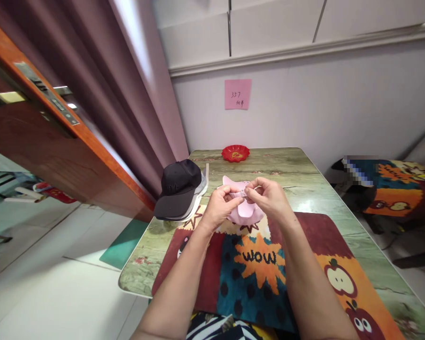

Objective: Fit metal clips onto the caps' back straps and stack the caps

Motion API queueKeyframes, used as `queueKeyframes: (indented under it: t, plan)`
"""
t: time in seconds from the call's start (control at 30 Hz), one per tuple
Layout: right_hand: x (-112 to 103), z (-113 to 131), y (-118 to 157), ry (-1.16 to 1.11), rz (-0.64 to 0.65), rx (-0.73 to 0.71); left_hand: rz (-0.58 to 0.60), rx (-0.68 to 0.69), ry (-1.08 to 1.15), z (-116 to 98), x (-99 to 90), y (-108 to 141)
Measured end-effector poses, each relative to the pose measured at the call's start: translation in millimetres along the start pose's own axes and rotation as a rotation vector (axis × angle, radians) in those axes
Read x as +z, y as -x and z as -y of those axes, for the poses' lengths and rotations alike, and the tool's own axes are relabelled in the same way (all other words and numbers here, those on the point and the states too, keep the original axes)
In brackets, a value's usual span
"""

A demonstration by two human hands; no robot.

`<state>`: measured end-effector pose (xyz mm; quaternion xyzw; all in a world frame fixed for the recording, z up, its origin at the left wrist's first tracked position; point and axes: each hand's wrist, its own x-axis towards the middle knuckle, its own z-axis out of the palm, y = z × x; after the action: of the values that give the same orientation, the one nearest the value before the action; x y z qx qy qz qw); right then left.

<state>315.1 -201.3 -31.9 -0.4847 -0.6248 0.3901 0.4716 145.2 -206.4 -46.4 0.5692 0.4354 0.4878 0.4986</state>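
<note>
Pink cap (pixel 246 213) sits mid-desk on the mat (pixel 262 264); we pinch its strap buckle (pixel 243 192) with left hand (pixel 219 205) and right hand (pixel 269 198), both clenched on it. Black cap (pixel 177 189) lies left, red dish (pixel 235 153) at the desk's (pixel 304 174) far edge.

Table (pixel 304 165) far half mostly bare: open passage between red dish (pixel 235 153) at the far edge and pink cap (pixel 246 212). Right strip beside patterned mat (pixel 262 264) unobstructed. Left side blocked by stacked black cap (pixel 177 189), just beside pink cap.
</note>
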Motion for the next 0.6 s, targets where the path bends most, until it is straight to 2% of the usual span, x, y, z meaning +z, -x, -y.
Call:
queueKeyframes:
  t: [0.13,0.27,0.43,0.6]
  plan:
    - [-1.0,1.6,-0.4,0.043,-0.019,0.015,-0.042,0.125,-0.128,3.3,0.6,-0.9]
    - [-1.1,2.5,-0.7,0.081,-0.024,0.011,-0.030,0.214,-0.207,3.1,1.7,0.1]
    - [-2.3,3.2,-0.2,0.086,-0.014,0.001,-0.049,0.258,-0.223,4.5,3.1,0.3]
    - [-5.8,3.1,-0.1,0.147,-0.003,-0.073,-0.072,0.276,-0.229,8.2,2.8,-0.5]
